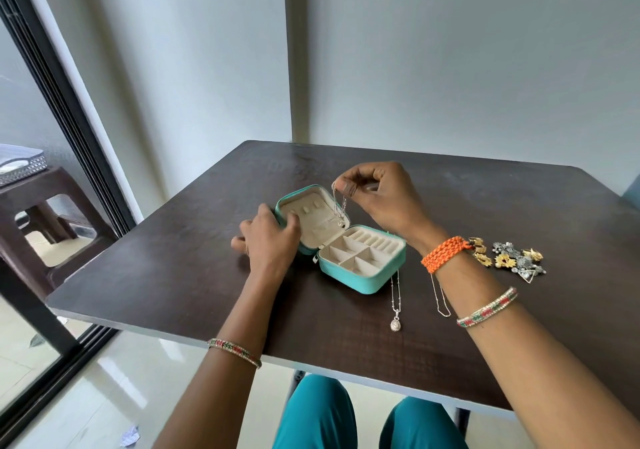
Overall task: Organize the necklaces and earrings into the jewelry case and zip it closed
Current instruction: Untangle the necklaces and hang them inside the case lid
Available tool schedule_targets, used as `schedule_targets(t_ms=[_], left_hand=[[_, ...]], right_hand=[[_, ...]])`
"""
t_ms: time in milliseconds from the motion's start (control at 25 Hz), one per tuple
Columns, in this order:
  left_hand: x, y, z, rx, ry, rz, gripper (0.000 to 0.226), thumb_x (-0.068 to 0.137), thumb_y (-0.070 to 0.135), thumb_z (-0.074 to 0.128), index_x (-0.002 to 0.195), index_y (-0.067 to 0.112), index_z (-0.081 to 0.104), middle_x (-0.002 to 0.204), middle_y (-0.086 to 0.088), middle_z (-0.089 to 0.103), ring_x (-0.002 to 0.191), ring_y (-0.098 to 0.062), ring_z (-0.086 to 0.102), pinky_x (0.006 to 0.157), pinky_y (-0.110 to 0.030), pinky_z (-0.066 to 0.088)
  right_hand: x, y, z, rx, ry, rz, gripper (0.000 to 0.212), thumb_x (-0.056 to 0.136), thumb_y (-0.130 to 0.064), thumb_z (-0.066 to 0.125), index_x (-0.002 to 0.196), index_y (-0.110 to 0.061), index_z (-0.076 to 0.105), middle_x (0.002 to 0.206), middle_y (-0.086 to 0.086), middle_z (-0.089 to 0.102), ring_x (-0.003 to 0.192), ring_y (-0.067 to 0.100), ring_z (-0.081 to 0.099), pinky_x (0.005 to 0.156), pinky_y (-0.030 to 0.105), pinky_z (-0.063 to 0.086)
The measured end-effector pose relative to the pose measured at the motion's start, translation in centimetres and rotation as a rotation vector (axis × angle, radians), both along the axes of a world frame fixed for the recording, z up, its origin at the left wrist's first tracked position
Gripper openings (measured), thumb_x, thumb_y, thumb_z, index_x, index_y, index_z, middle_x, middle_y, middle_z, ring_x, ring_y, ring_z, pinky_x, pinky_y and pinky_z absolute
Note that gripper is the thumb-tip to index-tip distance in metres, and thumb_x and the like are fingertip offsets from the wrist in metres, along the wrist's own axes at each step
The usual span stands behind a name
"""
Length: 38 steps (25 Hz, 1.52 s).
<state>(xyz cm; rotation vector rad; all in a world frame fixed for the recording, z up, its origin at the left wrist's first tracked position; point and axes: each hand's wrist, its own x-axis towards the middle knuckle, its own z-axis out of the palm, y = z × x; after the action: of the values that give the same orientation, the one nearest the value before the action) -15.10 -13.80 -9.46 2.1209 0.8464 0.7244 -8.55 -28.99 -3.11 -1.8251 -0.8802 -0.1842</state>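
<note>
A teal jewelry case lies open on the dark table, its beige lid leaning up at the left. My left hand grips the lid's left edge. My right hand pinches a thin silver necklace, which dangles in front of the lid. Two more necklaces lie on the table in front of the case: one with an oval pendant and a plain chain. A pile of gold and silver earrings sits to the right of my wrist.
A dark plastic stool with a tray on it stands at the left beyond a sliding glass door frame. Grey walls rise behind the table. My knees in teal cloth are under the table's near edge.
</note>
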Motion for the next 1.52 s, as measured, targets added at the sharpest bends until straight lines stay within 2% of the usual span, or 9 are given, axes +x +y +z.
schedule_targets(t_ms=[120,240,320,440,640,760,920,1080,1520], left_hand=[[-0.5,-0.9,0.4,0.008,-0.281,-0.126,0.013,0.091,0.024,0.054,0.094,0.012,0.049,0.078,0.003,0.060,0.078,-0.019,0.052,0.081,-0.026,0.018],[-0.3,-0.7,0.2,0.069,-0.413,-0.213,0.011,0.089,0.020,0.058,0.097,0.015,0.052,0.081,0.006,0.062,0.079,-0.018,0.056,0.084,-0.033,0.035],[-0.2,-0.6,0.1,0.048,-0.487,-0.292,0.012,0.090,0.019,0.058,0.100,0.015,0.053,0.083,0.006,0.063,0.076,-0.015,0.058,0.072,-0.032,0.047],[-0.1,-0.8,0.2,-0.018,-0.552,-0.387,0.010,0.095,0.022,0.055,0.102,0.015,0.054,0.080,0.007,0.064,0.067,-0.006,0.058,0.058,-0.023,0.049],[0.5,-0.3,-0.3,-0.274,-0.603,-0.521,0.030,0.100,0.028,0.040,0.101,0.005,0.059,0.085,-0.006,0.064,0.076,-0.013,0.057,0.067,-0.032,0.050],[0.3,-0.7,0.0,-0.500,-0.614,-0.612,0.035,0.103,0.023,0.034,0.107,-0.001,0.059,0.090,-0.009,0.065,0.078,-0.010,0.061,0.068,-0.022,0.053],[0.5,-0.4,-0.1,-0.632,-0.616,-0.674,0.038,0.102,0.026,0.033,0.114,0.002,0.060,0.105,-0.018,0.066,0.092,-0.019,0.064,0.076,-0.026,0.056],[0.5,-0.8,0.0,-0.596,-0.641,-0.679,0.032,0.102,0.018,0.033,0.111,-0.001,0.058,0.097,-0.011,0.065,0.083,-0.008,0.064,0.070,-0.020,0.054],[1.2,-0.5,-1.0,-0.400,-0.632,-0.684,0.028,0.101,0.017,0.037,0.107,0.003,0.060,0.097,-0.006,0.066,0.089,-0.008,0.061,0.079,-0.022,0.051]], right_hand=[[-0.3,0.1,0.4,-0.026,-0.038,0.019,0.008,0.083,-0.017,0.070,0.078,-0.021,0.073,0.074,-0.013,0.070,0.070,-0.004,0.063,0.068,0.007,0.044],[-0.6,0.4,0.6,-0.079,-0.062,0.027,0.005,0.083,-0.017,0.070,0.080,-0.020,0.073,0.077,-0.010,0.070,0.073,-0.003,0.062,0.066,0.004,0.042],[-0.6,0.6,0.5,-0.109,-0.064,0.036,0.003,0.082,-0.018,0.071,0.081,-0.019,0.074,0.077,-0.009,0.071,0.072,-0.001,0.062,0.067,0.009,0.046],[-0.6,0.9,-0.1,-0.147,-0.077,0.003,0.002,0.080,-0.022,0.073,0.079,-0.021,0.074,0.073,-0.009,0.065,0.068,0.004,0.057,0.067,0.020,0.047],[-0.9,1.3,-1.2,-0.187,-0.132,-0.025,0.003,0.081,-0.022,0.073,0.079,-0.021,0.074,0.066,-0.011,0.053,0.058,0.001,0.046,0.055,0.008,0.034],[-1.1,1.5,-1.4,-0.187,-0.146,0.010,0.003,0.081,-0.021,0.073,0.078,-0.020,0.075,0.065,0.000,0.062,0.057,0.007,0.046,0.055,0.014,0.036],[-1.1,1.9,-1.5,-0.173,-0.165,0.001,0.005,0.080,-0.020,0.073,0.083,-0.016,0.076,0.075,0.007,0.068,0.069,0.019,0.059,0.063,0.023,0.044],[-0.9,2.4,-1.9,-0.072,-0.187,-0.046,0.006,0.080,-0.019,0.073,0.085,-0.017,0.077,0.075,-0.004,0.070,0.069,0.007,0.062,0.063,0.015,0.046],[-0.6,2.5,-3.5,0.027,-0.245,-0.127,0.014,0.080,-0.020,0.073,0.094,-0.020,0.076,0.091,-0.006,0.075,0.085,0.002,0.070,0.075,0.031,0.058]])
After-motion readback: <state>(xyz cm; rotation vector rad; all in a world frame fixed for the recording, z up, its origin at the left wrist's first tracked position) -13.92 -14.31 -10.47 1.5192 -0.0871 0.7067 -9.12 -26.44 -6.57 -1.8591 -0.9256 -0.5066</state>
